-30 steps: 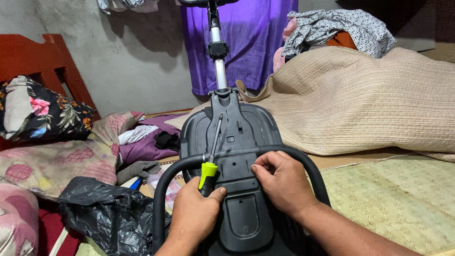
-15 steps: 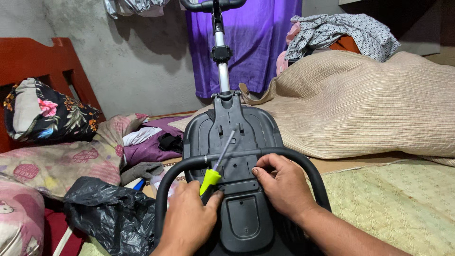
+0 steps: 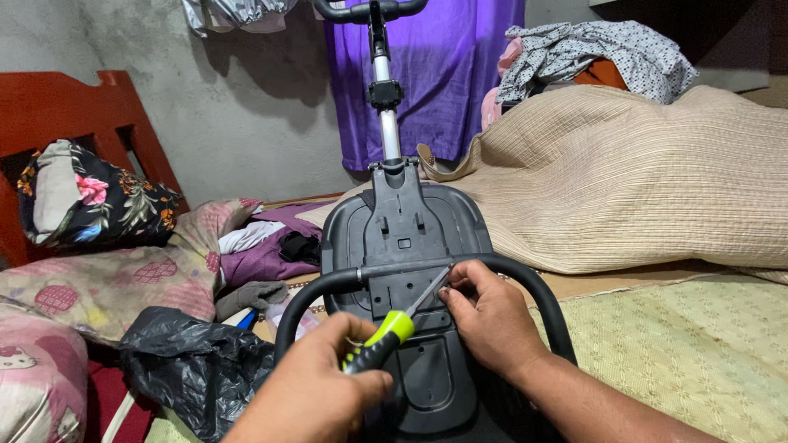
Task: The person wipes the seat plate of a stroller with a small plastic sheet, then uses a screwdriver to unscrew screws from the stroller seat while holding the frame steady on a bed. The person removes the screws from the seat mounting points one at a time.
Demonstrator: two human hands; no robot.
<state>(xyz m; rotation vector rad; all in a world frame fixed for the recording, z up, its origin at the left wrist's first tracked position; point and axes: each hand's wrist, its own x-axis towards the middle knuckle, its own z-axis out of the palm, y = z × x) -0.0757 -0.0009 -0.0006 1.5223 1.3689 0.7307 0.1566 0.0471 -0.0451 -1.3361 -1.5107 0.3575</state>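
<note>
Our left hand (image 3: 316, 394) is clenched around the green-and-black handle of a screwdriver (image 3: 392, 326), whose shaft slants up to the right toward the black plastic seat back (image 3: 402, 221) standing before us. Our right hand (image 3: 492, 320) pinches its fingertips at the shaft's tip on the curved black bar (image 3: 328, 287). The tip itself is hidden.

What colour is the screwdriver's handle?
The screwdriver handle is bright yellow-green and black, seen in the head view.

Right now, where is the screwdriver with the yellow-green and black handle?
In the head view the yellow-green and black screwdriver sits low at centre, gripped by the left hand, its tip angled up-right to the dark grey plastic seat back beside the right hand.
</note>
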